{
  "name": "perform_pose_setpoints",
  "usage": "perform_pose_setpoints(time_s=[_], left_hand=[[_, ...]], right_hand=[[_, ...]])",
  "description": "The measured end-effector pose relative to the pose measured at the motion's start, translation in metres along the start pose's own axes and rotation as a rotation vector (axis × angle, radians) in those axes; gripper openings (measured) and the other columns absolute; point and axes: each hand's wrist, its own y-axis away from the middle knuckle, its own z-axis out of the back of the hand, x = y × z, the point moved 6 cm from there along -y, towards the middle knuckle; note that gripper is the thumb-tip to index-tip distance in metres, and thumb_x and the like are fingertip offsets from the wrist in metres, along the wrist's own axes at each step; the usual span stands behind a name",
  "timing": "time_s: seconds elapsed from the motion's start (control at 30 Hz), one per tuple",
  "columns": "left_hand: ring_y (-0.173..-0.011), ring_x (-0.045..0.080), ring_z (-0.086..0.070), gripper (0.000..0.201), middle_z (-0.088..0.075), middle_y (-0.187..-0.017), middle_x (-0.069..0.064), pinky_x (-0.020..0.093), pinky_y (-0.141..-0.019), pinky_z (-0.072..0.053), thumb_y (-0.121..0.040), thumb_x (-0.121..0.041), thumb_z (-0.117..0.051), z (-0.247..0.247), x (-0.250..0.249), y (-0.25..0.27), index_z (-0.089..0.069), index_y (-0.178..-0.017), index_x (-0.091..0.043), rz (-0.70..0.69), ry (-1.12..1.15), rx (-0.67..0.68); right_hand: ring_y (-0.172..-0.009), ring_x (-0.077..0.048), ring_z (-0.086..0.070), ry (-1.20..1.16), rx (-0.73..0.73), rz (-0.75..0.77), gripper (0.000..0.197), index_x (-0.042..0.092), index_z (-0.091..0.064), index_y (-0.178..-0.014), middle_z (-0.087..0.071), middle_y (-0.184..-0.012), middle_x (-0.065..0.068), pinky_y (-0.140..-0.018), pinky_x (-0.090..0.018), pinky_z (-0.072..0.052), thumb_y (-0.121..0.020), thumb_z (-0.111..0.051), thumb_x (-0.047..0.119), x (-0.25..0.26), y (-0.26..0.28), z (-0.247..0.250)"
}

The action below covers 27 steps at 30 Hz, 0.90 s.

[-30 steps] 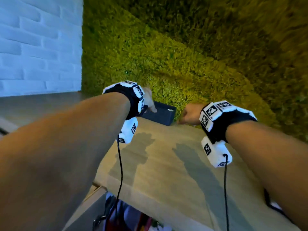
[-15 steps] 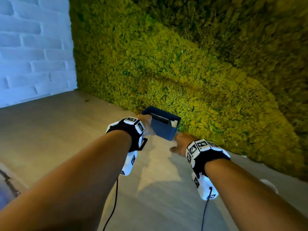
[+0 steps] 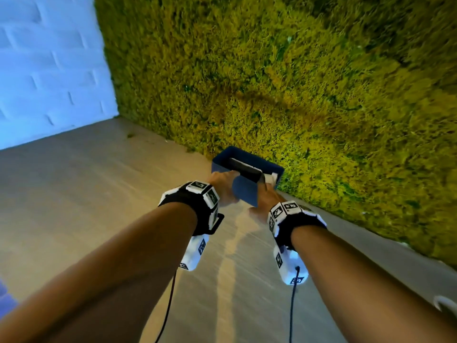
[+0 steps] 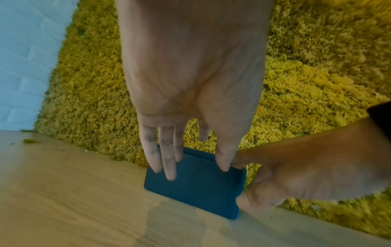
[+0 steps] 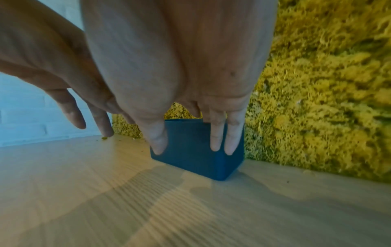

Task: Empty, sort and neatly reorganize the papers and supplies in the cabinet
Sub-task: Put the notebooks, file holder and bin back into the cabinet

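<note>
You have one blue box (image 3: 247,191) in front of you, open at the top, standing on the pale wooden top (image 3: 99,206) right against the moss wall (image 3: 296,82). Both of your hands are on it, one at each side. Your left hand (image 3: 223,188) has its straight fingers (image 4: 167,160) laid down the near face and the thumb at the rim, so it presses rather than wraps. Your right hand (image 3: 264,199) does much the same at the other end: two fingers (image 5: 224,138) and the thumb lie flat down the box's outer walls near its corner. Inside the box you can make out one dark flat item (image 3: 244,169) and something white (image 3: 272,178) beside it; what they are cannot be told. One white brick wall (image 3: 49,70) meets the moss at the left. Each wrist carries one marked camera band (image 3: 197,201), two in all, each with one cable hanging down.
</note>
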Motion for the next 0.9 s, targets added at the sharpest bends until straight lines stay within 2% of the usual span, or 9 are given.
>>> perform_pose_setpoints(time_s=[0.17, 0.23, 0.33, 0.4, 0.53, 0.63, 0.73, 0.8, 0.9], left_hand=[[-0.133, 0.032, -0.041, 0.077, -0.042, -0.145, 0.017, 0.036, -0.101, -0.038, -0.091, -0.027, -0.065, 0.001, 0.016, -0.005, -0.022, -0.155, -0.02, 0.005, -0.027, -0.007], [-0.129, 0.035, -0.042, 0.078, -0.043, -0.14, 0.018, 0.039, -0.099, -0.038, -0.091, -0.03, -0.066, 0.007, 0.022, -0.003, -0.023, -0.154, -0.021, 0.016, -0.049, -0.036], [-0.124, 0.033, -0.049, 0.072, -0.05, -0.136, 0.011, 0.047, -0.098, -0.042, -0.088, -0.046, -0.064, 0.013, 0.035, 0.002, -0.031, -0.148, -0.024, 0.064, -0.117, -0.097], [-0.12, 0.033, -0.053, 0.068, -0.054, -0.133, 0.013, 0.049, -0.097, -0.046, -0.087, -0.052, -0.063, 0.014, 0.043, 0.007, -0.038, -0.141, -0.017, 0.079, -0.048, -0.1], [-0.109, 0.033, -0.056, 0.066, -0.059, -0.121, 0.017, 0.042, -0.088, -0.049, -0.092, -0.057, -0.054, 0.004, 0.048, 0.026, -0.047, -0.134, -0.007, 0.031, 0.046, -0.052], [-0.082, 0.028, -0.058, 0.056, -0.061, -0.087, 0.011, 0.035, -0.071, -0.047, -0.093, -0.062, -0.046, -0.01, 0.042, 0.051, -0.06, -0.101, -0.008, -0.03, 0.026, 0.005], [-0.054, 0.023, -0.044, 0.049, -0.043, -0.059, 0.006, 0.029, -0.055, -0.033, -0.098, -0.045, -0.051, -0.028, 0.036, 0.076, -0.042, -0.061, -0.015, -0.079, -0.016, 0.071], [-0.058, 0.024, -0.048, 0.04, -0.05, -0.066, 0.008, 0.029, -0.056, -0.035, -0.097, -0.031, -0.054, -0.039, 0.031, 0.096, -0.045, -0.062, -0.013, -0.097, -0.071, 0.111], [-0.077, 0.03, -0.061, 0.025, -0.06, -0.085, 0.014, 0.03, -0.061, -0.04, -0.097, -0.024, -0.055, -0.05, 0.02, 0.124, -0.06, -0.091, 0.0, -0.139, -0.127, 0.106]], right_hand=[[-0.125, -0.035, -0.044, -0.013, -0.01, 0.013, 0.053, 0.003, -0.043, -0.134, -0.035, -0.141, -0.02, -0.099, -0.041, -0.039, -0.095, -0.055, 0.036, -0.007, 0.002, -0.008], [-0.124, -0.032, -0.044, -0.025, 0.008, 0.033, 0.053, 0.002, -0.053, -0.127, -0.045, -0.134, -0.021, -0.099, -0.038, -0.036, -0.097, -0.046, 0.046, -0.012, 0.017, -0.018], [-0.106, -0.034, -0.055, -0.156, -0.084, 0.038, 0.056, 0.007, -0.065, -0.107, -0.055, -0.114, -0.017, -0.085, -0.036, -0.043, -0.096, -0.038, 0.055, -0.022, 0.053, -0.025], [-0.095, -0.033, -0.06, -0.213, -0.146, 0.041, 0.055, 0.01, -0.066, -0.094, -0.059, -0.1, -0.014, -0.075, -0.035, -0.043, -0.096, -0.036, 0.055, -0.027, 0.078, -0.029], [-0.101, -0.031, -0.059, -0.18, -0.186, 0.006, 0.052, 0.011, -0.064, -0.106, -0.06, -0.11, -0.011, -0.081, -0.035, -0.043, -0.101, -0.026, 0.047, -0.034, 0.138, -0.037], [-0.097, -0.032, -0.06, -0.165, -0.203, -0.056, 0.049, 0.012, -0.065, -0.093, -0.059, -0.11, -0.009, -0.073, -0.033, -0.04, -0.098, -0.027, 0.042, -0.039, 0.184, -0.044], [-0.085, -0.032, -0.061, -0.184, -0.199, -0.059, 0.05, 0.014, -0.062, -0.084, -0.055, -0.106, -0.004, -0.069, -0.034, -0.04, -0.084, -0.021, 0.043, -0.04, 0.218, -0.057], [-0.083, -0.034, -0.062, -0.176, -0.214, -0.046, 0.046, 0.012, -0.06, -0.101, -0.052, -0.108, -0.005, -0.07, -0.039, -0.046, -0.085, -0.027, 0.04, -0.038, 0.243, -0.062], [-0.087, -0.033, -0.062, -0.055, -0.246, -0.109, 0.039, 0.015, -0.046, -0.123, -0.038, -0.122, -0.005, -0.072, -0.041, -0.049, -0.09, -0.046, 0.034, -0.032, 0.279, -0.057]])
